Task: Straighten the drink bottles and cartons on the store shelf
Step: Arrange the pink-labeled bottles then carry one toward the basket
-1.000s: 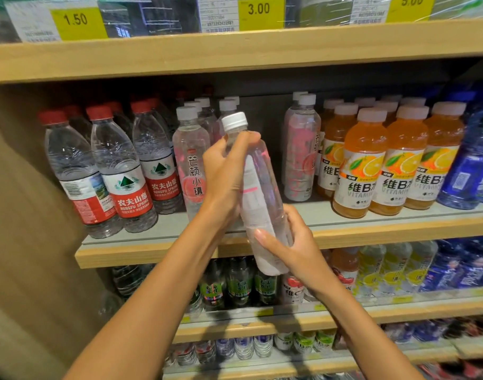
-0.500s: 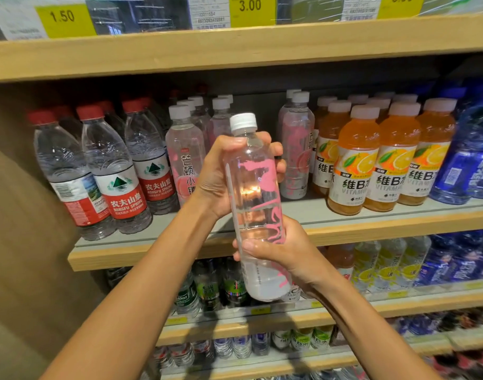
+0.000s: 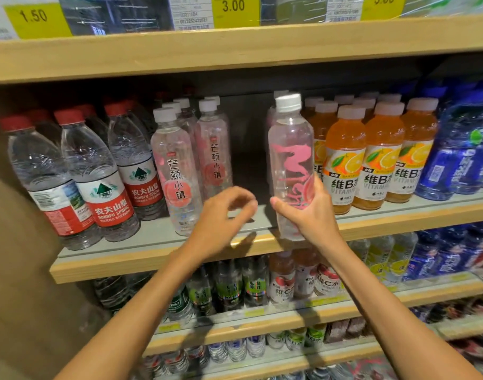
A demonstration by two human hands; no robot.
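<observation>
My right hand point(image 3: 306, 212) grips the lower part of a clear bottle point(image 3: 289, 149) with pink markings and a white cap. The bottle stands upright at the front edge of the middle shelf point(image 3: 163, 242), just left of the orange vitamin drinks point(image 3: 344, 160). My left hand point(image 3: 223, 215) hovers in front of the shelf gap with loosely curled fingers, holding nothing. Two similar pink-labelled bottles point(image 3: 177, 171) stand to the left of the gap, labels facing out.
Red-capped water bottles point(image 3: 97, 176) fill the left of the shelf and blue bottles point(image 3: 459, 154) the right. A wooden side panel point(image 3: 15, 270) bounds the left. Lower shelves point(image 3: 234, 327) carry more bottles. Yellow price tags point(image 3: 233, 8) hang above.
The clear pink bottle went from in front of the shelf to the shelf edge on the right of the gap. My left hand let go of it and dropped back.
</observation>
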